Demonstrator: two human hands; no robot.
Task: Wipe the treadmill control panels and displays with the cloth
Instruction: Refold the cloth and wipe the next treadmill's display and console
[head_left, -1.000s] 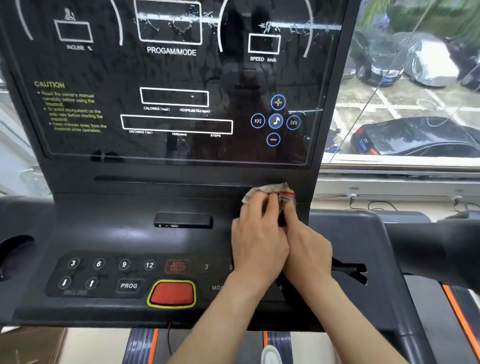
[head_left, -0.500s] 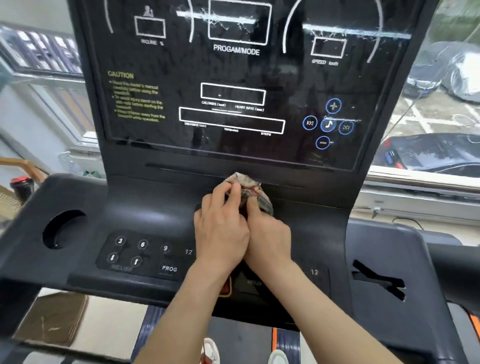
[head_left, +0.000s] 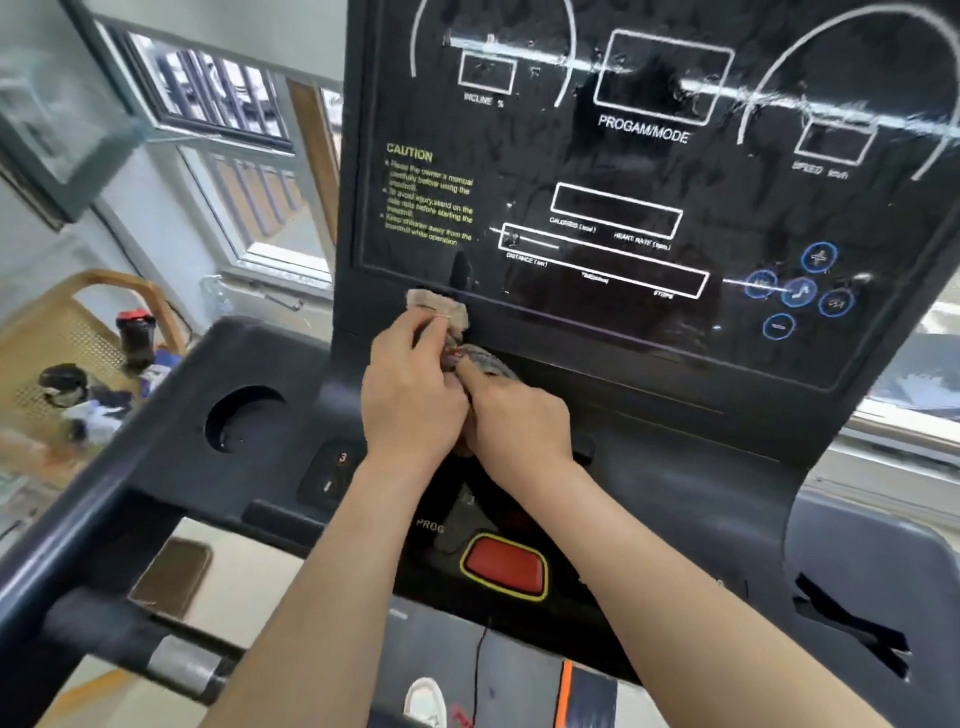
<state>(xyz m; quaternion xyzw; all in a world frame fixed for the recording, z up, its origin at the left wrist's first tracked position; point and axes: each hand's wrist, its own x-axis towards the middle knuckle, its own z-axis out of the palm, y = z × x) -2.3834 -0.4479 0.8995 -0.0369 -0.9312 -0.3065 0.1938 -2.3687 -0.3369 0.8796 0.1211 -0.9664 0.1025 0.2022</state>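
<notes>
A crumpled beige patterned cloth (head_left: 441, 314) lies against the ledge just under the lower left corner of the treadmill's black display (head_left: 623, 208). My left hand (head_left: 410, 395) grips the cloth from the left, fingers curled over it. Pressed against it from the right, my right hand (head_left: 519, 421) holds the cloth's lower part. Both hands sit above the button panel (head_left: 332, 473), hiding most of its keys. The red stop button (head_left: 504, 566) shows below my wrists.
A round cup holder (head_left: 239, 421) is sunk in the console left of my hands. The left handrail (head_left: 78, 561) runs along the lower left. A wicker chair (head_left: 67, 332) with bottles stands by the window at left. A slot (head_left: 852, 623) cuts the console's right side.
Both hands have slid the cloth leftward along the ledge under the display, from below the music buttons to the lower left corner. The camera view has turned left with them.
</notes>
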